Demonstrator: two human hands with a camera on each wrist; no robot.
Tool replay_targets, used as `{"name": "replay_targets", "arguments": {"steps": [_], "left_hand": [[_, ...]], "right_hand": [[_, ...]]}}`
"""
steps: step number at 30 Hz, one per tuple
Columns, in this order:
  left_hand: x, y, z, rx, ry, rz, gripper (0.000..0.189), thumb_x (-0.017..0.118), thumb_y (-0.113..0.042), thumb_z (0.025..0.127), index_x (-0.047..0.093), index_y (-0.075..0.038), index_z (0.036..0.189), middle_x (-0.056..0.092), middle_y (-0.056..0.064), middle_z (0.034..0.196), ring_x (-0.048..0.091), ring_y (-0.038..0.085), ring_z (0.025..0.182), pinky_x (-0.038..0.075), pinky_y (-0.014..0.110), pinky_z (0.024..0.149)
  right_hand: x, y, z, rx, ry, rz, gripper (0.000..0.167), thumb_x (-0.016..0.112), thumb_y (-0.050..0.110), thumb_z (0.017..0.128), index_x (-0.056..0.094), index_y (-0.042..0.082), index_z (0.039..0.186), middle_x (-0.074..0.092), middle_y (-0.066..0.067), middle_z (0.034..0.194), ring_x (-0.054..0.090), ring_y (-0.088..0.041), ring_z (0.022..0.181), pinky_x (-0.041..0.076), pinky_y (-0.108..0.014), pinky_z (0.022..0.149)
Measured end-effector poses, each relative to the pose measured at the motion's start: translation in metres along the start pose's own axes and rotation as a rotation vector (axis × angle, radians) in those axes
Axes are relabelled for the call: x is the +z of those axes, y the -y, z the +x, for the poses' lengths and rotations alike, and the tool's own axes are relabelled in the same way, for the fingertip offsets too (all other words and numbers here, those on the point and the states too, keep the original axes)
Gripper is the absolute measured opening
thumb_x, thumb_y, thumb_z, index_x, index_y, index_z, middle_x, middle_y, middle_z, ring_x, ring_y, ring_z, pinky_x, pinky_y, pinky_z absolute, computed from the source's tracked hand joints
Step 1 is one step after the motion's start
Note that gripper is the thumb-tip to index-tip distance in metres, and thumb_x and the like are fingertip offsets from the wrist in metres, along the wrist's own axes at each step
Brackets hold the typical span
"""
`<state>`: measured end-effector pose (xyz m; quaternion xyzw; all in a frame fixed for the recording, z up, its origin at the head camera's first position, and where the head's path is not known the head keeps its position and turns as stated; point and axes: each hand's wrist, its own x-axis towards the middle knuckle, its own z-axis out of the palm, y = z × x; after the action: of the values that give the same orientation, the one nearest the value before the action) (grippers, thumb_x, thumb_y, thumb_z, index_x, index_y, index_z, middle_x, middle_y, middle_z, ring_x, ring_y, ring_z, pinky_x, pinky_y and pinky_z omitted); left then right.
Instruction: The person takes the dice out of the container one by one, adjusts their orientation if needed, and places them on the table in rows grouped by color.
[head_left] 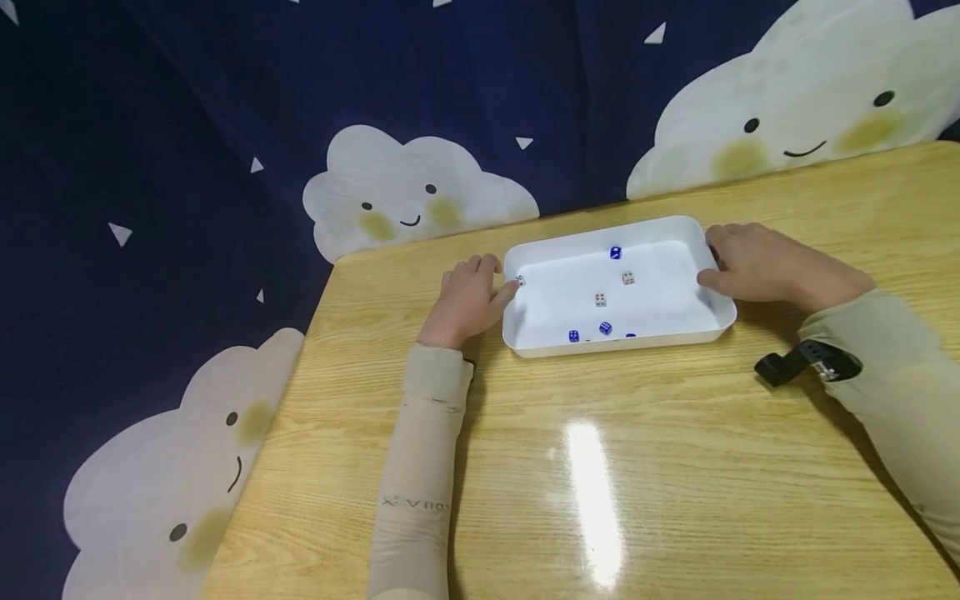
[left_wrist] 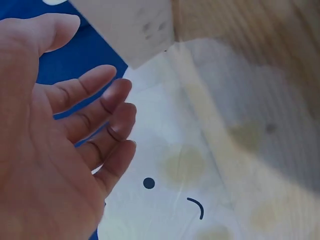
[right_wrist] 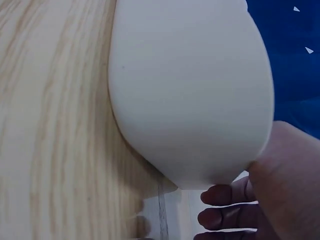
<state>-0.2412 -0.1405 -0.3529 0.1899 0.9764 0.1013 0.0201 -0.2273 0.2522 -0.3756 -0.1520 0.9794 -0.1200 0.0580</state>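
Observation:
A white rectangular tray (head_left: 660, 307) lies on the table with several blue and white dice in it. One blue die (head_left: 616, 252) is by the far wall, and a white die (head_left: 600, 299) sits mid-floor. More dice lie along the near wall, which partly hides some. My right hand (head_left: 765, 262) grips the tray's right end, thumb over the rim and fingers outside. At the left end is my left hand (head_left: 467, 304), its thumb near the rim beside another white die (head_left: 520, 281). In the left wrist view its relaxed fingers (left_wrist: 117, 127) are apart from the tray.
The wooden table (head_left: 360, 400) extends around the tray, with a bright reflection in front. A dark blue curtain (head_left: 225, 100) with white clouds hangs behind and to the left. A black strap (head_left: 806, 362) is on the right wrist.

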Motion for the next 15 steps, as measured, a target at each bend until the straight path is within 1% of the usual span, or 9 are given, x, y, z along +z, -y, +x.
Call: {"name": "replay_targets", "arguments": {"steps": [3, 6, 8, 10, 15], "left_hand": [[-0.003, -0.001, 0.0, 0.03, -0.025, -0.011, 0.046, 0.051, -0.044, 0.107, 0.055, -0.008, 0.133, 0.063, 0.01, 0.119, 0.057, 0.031, 0.113, 0.042, 0.049, 0.105], [-0.004, -0.005, -0.001, 0.067, -0.039, -0.009, 0.043, 0.053, -0.041, 0.106, 0.056, -0.008, 0.132, 0.064, 0.009, 0.115, 0.057, 0.029, 0.109, 0.042, 0.048, 0.102], [-0.006, -0.008, -0.001, 0.094, -0.044, -0.009, 0.041, 0.053, -0.04, 0.106, 0.057, -0.008, 0.131, 0.065, 0.009, 0.116, 0.057, 0.028, 0.109, 0.042, 0.047, 0.101], [-0.007, -0.013, -0.002, 0.122, -0.047, -0.007, 0.04, 0.054, -0.038, 0.105, 0.058, -0.007, 0.131, 0.065, 0.01, 0.117, 0.058, 0.029, 0.109, 0.042, 0.047, 0.1], [-0.01, -0.024, -0.004, 0.173, -0.042, -0.014, 0.039, 0.055, -0.036, 0.105, 0.058, -0.008, 0.131, 0.067, 0.011, 0.118, 0.058, 0.028, 0.112, 0.042, 0.048, 0.1]], "right_hand": [[-0.001, -0.001, -0.001, 0.006, 0.004, 0.0, 0.045, 0.062, 0.029, 0.096, 0.054, -0.009, 0.118, 0.062, -0.02, 0.097, 0.056, -0.033, 0.086, 0.048, -0.05, 0.076], [-0.003, 0.0, -0.002, 0.017, 0.008, -0.019, 0.05, 0.061, 0.032, 0.098, 0.054, -0.011, 0.122, 0.062, -0.022, 0.1, 0.057, -0.035, 0.087, 0.049, -0.053, 0.076], [-0.004, 0.0, -0.003, 0.023, 0.006, -0.037, 0.051, 0.06, 0.035, 0.099, 0.055, -0.011, 0.122, 0.062, -0.022, 0.099, 0.057, -0.035, 0.087, 0.049, -0.053, 0.074], [-0.005, 0.001, -0.003, 0.026, -0.001, -0.047, 0.051, 0.059, 0.036, 0.1, 0.056, -0.01, 0.122, 0.062, -0.022, 0.098, 0.057, -0.035, 0.086, 0.049, -0.052, 0.072], [-0.006, 0.002, -0.003, 0.023, -0.037, -0.043, 0.042, 0.058, 0.035, 0.101, 0.058, -0.005, 0.112, 0.062, -0.019, 0.094, 0.057, -0.032, 0.082, 0.044, -0.047, 0.068]]}}
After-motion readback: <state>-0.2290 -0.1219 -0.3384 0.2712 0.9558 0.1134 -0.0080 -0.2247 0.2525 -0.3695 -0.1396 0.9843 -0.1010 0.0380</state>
